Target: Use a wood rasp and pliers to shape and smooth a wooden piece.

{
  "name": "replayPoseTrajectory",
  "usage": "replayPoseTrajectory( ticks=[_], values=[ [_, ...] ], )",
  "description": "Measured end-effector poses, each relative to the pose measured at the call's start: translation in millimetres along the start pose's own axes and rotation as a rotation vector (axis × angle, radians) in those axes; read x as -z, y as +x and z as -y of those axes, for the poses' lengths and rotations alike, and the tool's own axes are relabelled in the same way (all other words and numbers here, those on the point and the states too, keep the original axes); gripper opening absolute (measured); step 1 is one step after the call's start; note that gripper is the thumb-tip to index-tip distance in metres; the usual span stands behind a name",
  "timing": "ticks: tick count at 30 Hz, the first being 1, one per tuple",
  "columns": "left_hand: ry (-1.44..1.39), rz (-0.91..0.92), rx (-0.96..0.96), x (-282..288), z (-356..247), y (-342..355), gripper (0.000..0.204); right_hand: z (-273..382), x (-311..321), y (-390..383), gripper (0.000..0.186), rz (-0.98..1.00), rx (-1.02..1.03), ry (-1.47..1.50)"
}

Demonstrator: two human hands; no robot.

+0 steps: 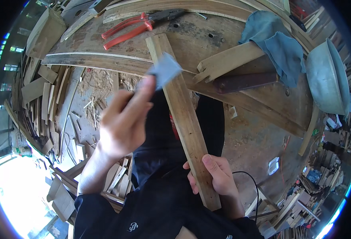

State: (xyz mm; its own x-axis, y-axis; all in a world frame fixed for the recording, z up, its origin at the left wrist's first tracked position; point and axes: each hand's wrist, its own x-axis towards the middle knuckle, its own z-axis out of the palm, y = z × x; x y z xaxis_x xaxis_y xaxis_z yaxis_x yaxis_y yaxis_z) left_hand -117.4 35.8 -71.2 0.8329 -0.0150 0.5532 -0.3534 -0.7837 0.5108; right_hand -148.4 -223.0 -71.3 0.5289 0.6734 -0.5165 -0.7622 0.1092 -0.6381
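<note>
My left hand [123, 121] is closed around a scraper [168, 69] with a flat, square grey blade, blurred by motion. Its dark handle is mostly hidden under the fingers and thumb. The blade is over the upper part of a long wooden board [187, 115], and I cannot tell whether it touches. That board slants from my lap up onto the workbench [199, 30], where its far end lies. My right hand [218, 174] grips it near the lower end, thumb on top and fingers wrapped beneath.
Red-handled pliers [143, 24] lie on the bench at the far left. A notched wood piece [229, 61], a dark brown tool handle [245, 83], a blue cloth [277, 47] and a metal bowl [327, 77] are at the right. Wood offcuts [44, 95] are stacked at the left.
</note>
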Motion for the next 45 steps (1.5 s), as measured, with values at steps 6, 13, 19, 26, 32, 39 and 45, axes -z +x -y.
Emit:
replayPoseTrajectory(
  ticks=[6,13,19,26,32,39,45],
  values=[
    [0.009,0.095,0.098,2,-7,5,0.052,-3,2,0,0.052,-0.020,0.022,-0.010],
    [0.082,0.175,0.120,4,-4,10,0.050,-3,4,0,0.052,-0.032,0.002,-0.004],
    [0.002,0.326,0.152,0,3,10,0.050,-3,3,3,0.050,-0.039,0.011,-0.084],
    [0.169,0.272,-0.078,12,10,16,0.055,-4,2,1,0.050,-0.012,0.001,-0.051],
    [-0.008,-0.081,-0.098,32,-32,53,0.053,-4,7,1,0.050,-0.028,0.014,-0.054],
    [-0.249,0.142,0.047,13,6,40,0.046,-7,9,5,0.050,-0.052,0.026,-0.083],
    [0.103,0.094,0.203,22,31,49,0.042,-9,15,0,0.049,-0.031,0.020,-0.085]
  ],
)
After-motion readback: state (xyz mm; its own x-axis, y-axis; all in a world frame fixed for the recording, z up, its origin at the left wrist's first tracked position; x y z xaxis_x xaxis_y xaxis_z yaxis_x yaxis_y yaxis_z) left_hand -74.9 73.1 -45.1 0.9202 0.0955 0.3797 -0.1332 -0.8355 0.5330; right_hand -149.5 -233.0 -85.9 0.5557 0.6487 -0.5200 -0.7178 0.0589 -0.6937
